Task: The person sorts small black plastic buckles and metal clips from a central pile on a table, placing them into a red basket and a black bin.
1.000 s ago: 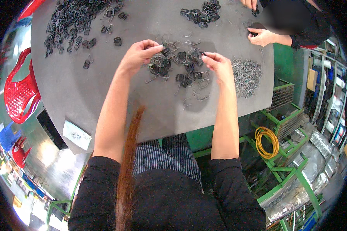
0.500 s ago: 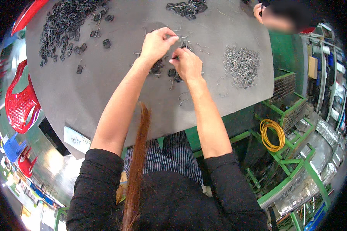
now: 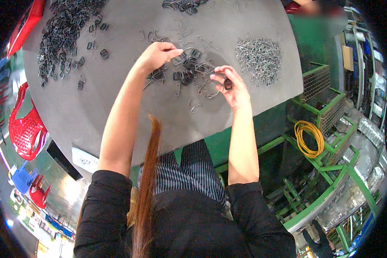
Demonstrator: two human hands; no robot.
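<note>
My left hand [image 3: 159,56] reaches over the middle of the grey table, thumb and fingertips pinched together. What they hold, if anything, is too small to make out. To its right, my right hand [image 3: 234,88] is turned partly palm up with a small black buckle [image 3: 228,84] in its curled fingers. Between the hands lies a loose cluster of black buckles [image 3: 189,63], mixed with bent wire hooks. A few single wire hooks [image 3: 194,105] lie on the near side of the cluster. Beyond the right hand is a pile of grey wire hooks [image 3: 260,60].
A large heap of black buckles with hooks [image 3: 69,32] covers the table's far left, and another small group [image 3: 185,5] lies at the far edge. Right of the table stand green metal racks [image 3: 318,96] with a coiled yellow hose [image 3: 308,139]. Red chairs [image 3: 26,129] stand left.
My right hand has moved right and nearer, away from the left hand, and turned to show a buckle in it. My left hand has shifted slightly left. The whole view has shifted a little.
</note>
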